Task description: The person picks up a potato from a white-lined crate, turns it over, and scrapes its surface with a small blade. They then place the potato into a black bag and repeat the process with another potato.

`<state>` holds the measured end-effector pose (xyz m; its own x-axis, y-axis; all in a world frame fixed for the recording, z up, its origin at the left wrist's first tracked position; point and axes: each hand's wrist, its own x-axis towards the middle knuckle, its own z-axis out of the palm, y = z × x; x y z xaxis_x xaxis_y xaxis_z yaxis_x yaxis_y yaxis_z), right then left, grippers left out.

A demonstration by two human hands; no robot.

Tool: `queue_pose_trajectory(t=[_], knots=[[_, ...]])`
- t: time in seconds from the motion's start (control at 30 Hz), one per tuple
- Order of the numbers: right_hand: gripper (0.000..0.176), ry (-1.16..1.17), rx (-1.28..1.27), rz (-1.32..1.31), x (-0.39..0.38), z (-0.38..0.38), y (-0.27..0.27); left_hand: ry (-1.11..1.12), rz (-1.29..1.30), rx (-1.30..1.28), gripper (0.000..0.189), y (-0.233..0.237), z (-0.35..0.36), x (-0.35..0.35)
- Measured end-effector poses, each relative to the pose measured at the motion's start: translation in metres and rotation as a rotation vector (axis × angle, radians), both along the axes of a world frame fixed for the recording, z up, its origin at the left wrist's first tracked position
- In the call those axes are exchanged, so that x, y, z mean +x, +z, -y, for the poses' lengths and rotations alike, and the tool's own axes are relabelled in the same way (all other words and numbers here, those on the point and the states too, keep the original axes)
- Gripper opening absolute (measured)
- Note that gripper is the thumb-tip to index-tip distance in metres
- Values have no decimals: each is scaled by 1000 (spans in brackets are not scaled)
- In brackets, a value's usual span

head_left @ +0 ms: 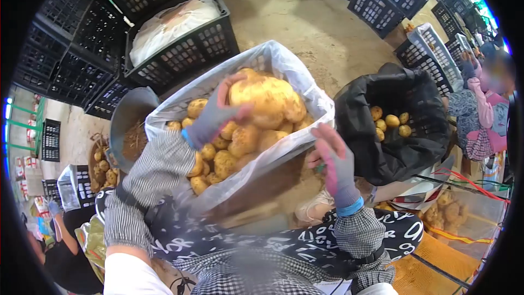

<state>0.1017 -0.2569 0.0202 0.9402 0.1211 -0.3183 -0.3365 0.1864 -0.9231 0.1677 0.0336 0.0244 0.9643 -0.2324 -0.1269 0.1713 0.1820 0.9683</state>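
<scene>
Over a crate lined with white plastic (295, 65), my left hand (215, 112) in a grey glove with bare fingertips has its thumb and fingers round a large yellow potato (262, 95). Many potatoes (225, 164) lie beneath it in the crate. My right hand (334, 164), gloved the same way, is just outside the crate's right edge, fingers apart, with nothing visible in them. To its right stands a container lined with black cloth (360, 147), with several small potatoes (392, 121) inside.
A grey bucket (128, 131) stands left of the crate. Black crates (202, 43) are stacked behind. A co-worker in pink sleeves (483, 109) is at the far right, another person in black (73, 246) at the lower left. A mesh sack of potatoes (445, 213) lies at the right.
</scene>
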Motion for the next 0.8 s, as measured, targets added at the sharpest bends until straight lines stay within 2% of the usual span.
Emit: queue_pose_trajectory(t=[0.07,0.13,0.17,0.27,0.3,0.43,0.5,0.6,0.67,0.73,0.8], knots=[[60,136,244,-85,-10,-19,-14,-13,-69,-29,82,33,5,-46],[69,285,359,-132,-12,-30,-10,-67,37,-88,85,31,11,-77],[74,358,411,-161,-14,-33,-7,-77,-6,-86,92,36,15,-92],[89,391,293,-65,-22,-38,7,-60,-8,47,88,21,18,-113],[99,383,243,28,-24,-41,1,-77,49,166,83,16,17,-114],[101,390,236,-11,-28,-44,-1,-28,-212,-266,64,20,17,-123],[101,377,277,-56,-30,-48,2,-31,-106,-89,71,9,1,-116],[101,401,232,-85,-33,-52,3,-44,-136,-85,73,6,-6,-121],[102,403,228,-54,-32,-53,4,-81,-40,110,71,11,-2,-123],[102,415,197,-18,-32,-53,2,-140,234,582,70,12,4,-124],[103,448,138,24,-31,-52,-5,-159,170,446,71,10,2,-126]])
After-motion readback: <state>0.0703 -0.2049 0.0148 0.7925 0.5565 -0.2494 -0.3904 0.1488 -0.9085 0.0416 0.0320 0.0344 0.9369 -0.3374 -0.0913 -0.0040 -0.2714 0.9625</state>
